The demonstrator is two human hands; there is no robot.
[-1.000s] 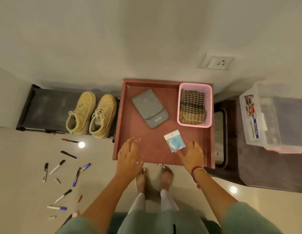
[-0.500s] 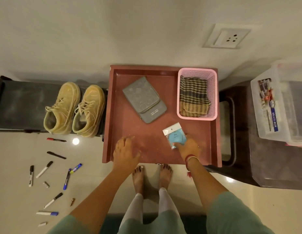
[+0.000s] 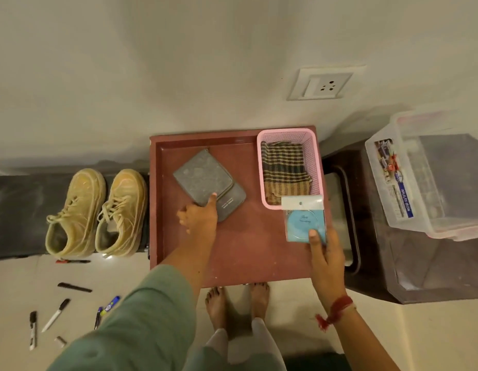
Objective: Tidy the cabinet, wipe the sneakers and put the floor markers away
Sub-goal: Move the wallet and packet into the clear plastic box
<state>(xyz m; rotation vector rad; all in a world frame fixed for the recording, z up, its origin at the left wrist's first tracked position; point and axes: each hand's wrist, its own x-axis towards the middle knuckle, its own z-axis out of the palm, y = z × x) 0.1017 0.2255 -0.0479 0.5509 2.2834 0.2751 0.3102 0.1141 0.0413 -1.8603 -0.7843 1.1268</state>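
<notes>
Grey zipped fabric pouch (image 3: 205, 178), centre of red-brown cabinet top (image 3: 254, 250): clasped at its near edge by fingers of left hand (image 3: 199, 219). Clear plastic packet with blue card (image 3: 303, 218), right, by near rim of pink plastic basket (image 3: 286, 133): pinched at its near corner by right hand (image 3: 326, 253). Risk judged: slick packet slipping, held by that corner only.

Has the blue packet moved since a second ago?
Yes. The right hand holds the blue packet, now shifted right: from beside the pink basket's near left corner to overlapping its near right corner.
</notes>
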